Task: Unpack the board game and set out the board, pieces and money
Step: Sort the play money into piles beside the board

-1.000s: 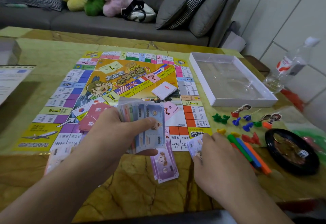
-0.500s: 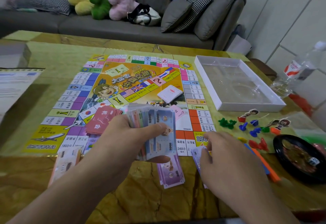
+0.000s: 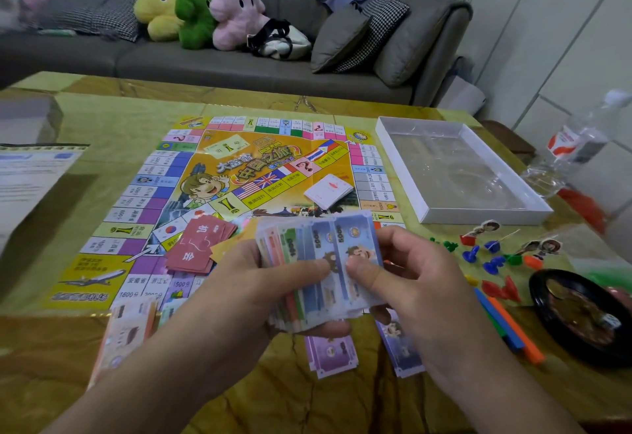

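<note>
- Above the near edge of the colourful paper game board (image 3: 260,191): fanned stack of pastel paper play money (image 3: 318,273), gripped by left hand (image 3: 260,293); right hand (image 3: 407,283) pinching the top blue note.
- Risk: loose fan slipping, scattering onto sorted purple notes (image 3: 330,353) on the worktop (image 3: 307,399).

Board (image 3: 191,201) on table (image 3: 102,115), box tray (image 3: 485,220) right of it, sofa (image 3: 219,67) behind
</note>
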A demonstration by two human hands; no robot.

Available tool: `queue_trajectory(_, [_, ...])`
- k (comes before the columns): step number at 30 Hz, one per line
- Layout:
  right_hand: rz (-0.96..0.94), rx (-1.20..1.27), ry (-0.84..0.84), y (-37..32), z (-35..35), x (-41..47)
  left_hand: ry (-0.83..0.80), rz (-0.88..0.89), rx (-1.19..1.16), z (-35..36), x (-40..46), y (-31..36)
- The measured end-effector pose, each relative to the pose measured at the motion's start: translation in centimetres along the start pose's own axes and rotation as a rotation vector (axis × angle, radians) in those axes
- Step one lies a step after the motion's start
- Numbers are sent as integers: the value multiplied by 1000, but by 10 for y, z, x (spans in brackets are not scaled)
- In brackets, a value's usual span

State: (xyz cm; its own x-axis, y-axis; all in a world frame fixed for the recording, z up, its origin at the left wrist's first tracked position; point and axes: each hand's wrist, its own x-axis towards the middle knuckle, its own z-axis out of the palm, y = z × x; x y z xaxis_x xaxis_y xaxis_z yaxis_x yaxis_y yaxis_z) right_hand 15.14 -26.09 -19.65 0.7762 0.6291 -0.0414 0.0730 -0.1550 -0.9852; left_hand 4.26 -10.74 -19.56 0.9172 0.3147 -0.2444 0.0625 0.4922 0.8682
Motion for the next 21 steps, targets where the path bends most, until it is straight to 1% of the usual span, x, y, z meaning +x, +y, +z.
queue_trajectory(4, [9,2,11,2,5,-1,73,59,78,-1,1,-2])
queue_trajectory(9, [22,40,73,5,1,3,58,39,-4,-2,0,1])
queue_trajectory(12, [54,88,70,5,-1,5,75,61,9,-3,0,2])
queue_trajectory(15, [54,73,78,6,-2,7,107,71,30,-4,1,1])
queue_trajectory(21, [34,3,140,7,-4,8,111,84,56,-3,1,0])
